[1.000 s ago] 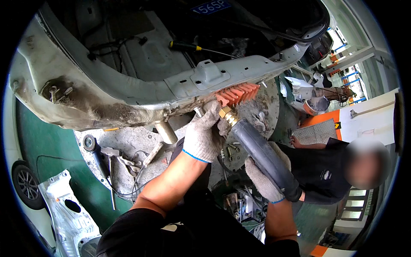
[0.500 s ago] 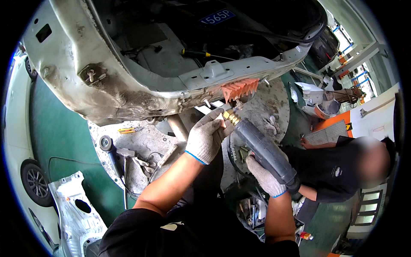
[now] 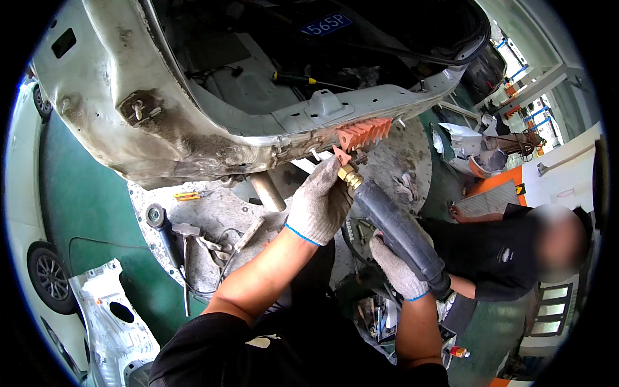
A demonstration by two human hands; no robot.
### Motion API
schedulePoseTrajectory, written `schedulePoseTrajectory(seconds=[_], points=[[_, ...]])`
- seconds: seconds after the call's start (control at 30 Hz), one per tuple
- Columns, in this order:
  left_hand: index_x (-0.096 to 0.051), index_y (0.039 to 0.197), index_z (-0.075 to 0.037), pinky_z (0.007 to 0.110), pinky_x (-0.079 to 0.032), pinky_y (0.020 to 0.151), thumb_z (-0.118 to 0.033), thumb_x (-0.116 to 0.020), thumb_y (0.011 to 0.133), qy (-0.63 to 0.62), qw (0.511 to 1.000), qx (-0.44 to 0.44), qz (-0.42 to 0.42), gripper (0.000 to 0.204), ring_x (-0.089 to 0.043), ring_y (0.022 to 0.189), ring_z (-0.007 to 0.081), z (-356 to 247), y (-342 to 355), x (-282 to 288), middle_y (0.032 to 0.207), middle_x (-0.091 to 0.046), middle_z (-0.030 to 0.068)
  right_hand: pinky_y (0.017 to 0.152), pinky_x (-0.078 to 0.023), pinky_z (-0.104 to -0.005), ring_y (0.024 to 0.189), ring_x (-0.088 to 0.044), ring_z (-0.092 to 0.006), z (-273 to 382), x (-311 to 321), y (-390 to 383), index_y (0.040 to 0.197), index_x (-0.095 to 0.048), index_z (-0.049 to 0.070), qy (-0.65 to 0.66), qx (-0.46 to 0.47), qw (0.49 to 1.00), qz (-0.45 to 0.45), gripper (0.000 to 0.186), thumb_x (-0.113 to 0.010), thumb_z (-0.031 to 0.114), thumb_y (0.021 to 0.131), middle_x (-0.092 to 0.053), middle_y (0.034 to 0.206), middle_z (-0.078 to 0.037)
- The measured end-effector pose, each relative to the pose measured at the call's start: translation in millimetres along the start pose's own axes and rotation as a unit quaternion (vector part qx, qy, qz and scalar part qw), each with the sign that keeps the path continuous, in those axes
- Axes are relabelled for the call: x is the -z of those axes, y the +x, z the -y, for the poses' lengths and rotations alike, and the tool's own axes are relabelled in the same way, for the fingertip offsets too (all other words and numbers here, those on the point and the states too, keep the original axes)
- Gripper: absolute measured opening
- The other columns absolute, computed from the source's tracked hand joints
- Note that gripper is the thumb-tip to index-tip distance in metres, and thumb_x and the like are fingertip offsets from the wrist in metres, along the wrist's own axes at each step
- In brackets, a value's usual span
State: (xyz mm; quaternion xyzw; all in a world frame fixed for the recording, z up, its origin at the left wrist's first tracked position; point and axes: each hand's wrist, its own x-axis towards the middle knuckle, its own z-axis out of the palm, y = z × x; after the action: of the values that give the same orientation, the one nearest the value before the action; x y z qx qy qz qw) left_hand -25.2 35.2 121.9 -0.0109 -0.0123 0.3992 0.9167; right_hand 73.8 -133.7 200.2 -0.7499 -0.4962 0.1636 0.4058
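Screwdriver (image 3: 294,79) in open car boot (image 3: 284,122), left hand (image 3: 319,203) pinching orange tab (image 3: 342,155) beside brass fitting (image 3: 351,177), right hand's (image 3: 398,267) fingers wrapped round black cylindrical tool (image 3: 396,219), tab raised nearer orange row (image 3: 364,133) than half a second ago.

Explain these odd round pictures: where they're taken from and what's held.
No robot here: a person is working by hand, filmed by a downward-looking fisheye camera on that person's head, so straight edges bend. The gloved right hand grips a dark cylindrical tool with a brass-coloured end; the gloved left hand holds a small copper-coloured piece near that end, beside the car body. On the round grey platform lie a round-headed power tool and a hammer.
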Motion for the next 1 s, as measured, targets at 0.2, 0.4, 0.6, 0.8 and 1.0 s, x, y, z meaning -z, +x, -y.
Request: schedulePoseTrajectory(seconds=[0.2, 0.4, 0.6, 0.8, 1.0], points=[[-0.058, 0.123, -0.003, 0.044, -0.056, 0.096, -0.02, -0.063, 0.104, -0.041, 0.998, 0.002, -0.04, 0.026, -0.066, 0.1, 0.0258, 3, 12, 5, 0.109, -0.065, 0.0111, 0.08, -0.056, -0.0299, 0.086, -0.069, -0.0125, 5, -3, 6, 0.109, -0.068, 0.002, -0.041, 0.038, 0.998, -0.015, 0.031, -0.081, -0.002, 0.081, -0.073, 0.095, -0.004], [-0.062, 0.117, -0.002, 0.039, -0.061, 0.092, -0.008, -0.065, 0.101, -0.06, 0.997, -0.009, -0.04, 0.017, -0.069, 0.1, 0.0235, -3, 17, -3, 0.111, -0.069, 0.0107, 0.082, -0.057, -0.0309, 0.09, -0.071, -0.0147, 18, -5, 14, 0.112, -0.067, 0.001, -0.018, 0.0, 1.0, -0.015, 0.034, -0.081, 0.002, 0.082, -0.074, 0.098, -0.007], [-0.062, 0.117, -0.001, 0.04, -0.061, 0.092, -0.008, -0.064, 0.101, -0.058, 0.998, -0.016, -0.032, 0.017, -0.07, 0.102, 0.0266, -4, 21, 2, 0.11, -0.069, 0.0119, 0.08, -0.056, -0.0295, 0.087, -0.069, -0.0123, 21, -5, 18, 0.109, -0.068, 0.002, -0.004, -0.005, 1.0, -0.015, 0.03, -0.08, -0.003, 0.082, -0.072, 0.095, -0.005], [-0.06, 0.122, -0.002, 0.04, -0.061, 0.09, -0.007, -0.063, 0.101, -0.039, 0.999, -0.012, -0.032, 0.022, -0.07, 0.103, 0.0266, -6, 24, 1, 0.113, -0.069, 0.0102, 0.084, -0.058, -0.0318, 0.092, -0.074, -0.0181, 14, -4, 22, 0.111, -0.066, 0.0, -0.046, -0.015, 0.999, 0.001, 0.036, -0.082, 0.004, 0.08, -0.076, 0.1, -0.009], [-0.053, 0.136, -0.004, 0.043, -0.053, 0.104, -0.015, -0.063, 0.101, -0.033, 0.999, -0.024, 0.01, 0.039, -0.064, 0.11, 0.0261, -6, 27, 13, 0.12, -0.064, 0.0095, 0.085, -0.058, -0.0357, 0.096, -0.07, -0.0197, 22, -8, 20, 0.113, -0.065, 0.002, 0.142, -0.113, 0.983, -0.017, 0.026, -0.073, 0.006, 0.089, -0.072, 0.103, -0.011]])
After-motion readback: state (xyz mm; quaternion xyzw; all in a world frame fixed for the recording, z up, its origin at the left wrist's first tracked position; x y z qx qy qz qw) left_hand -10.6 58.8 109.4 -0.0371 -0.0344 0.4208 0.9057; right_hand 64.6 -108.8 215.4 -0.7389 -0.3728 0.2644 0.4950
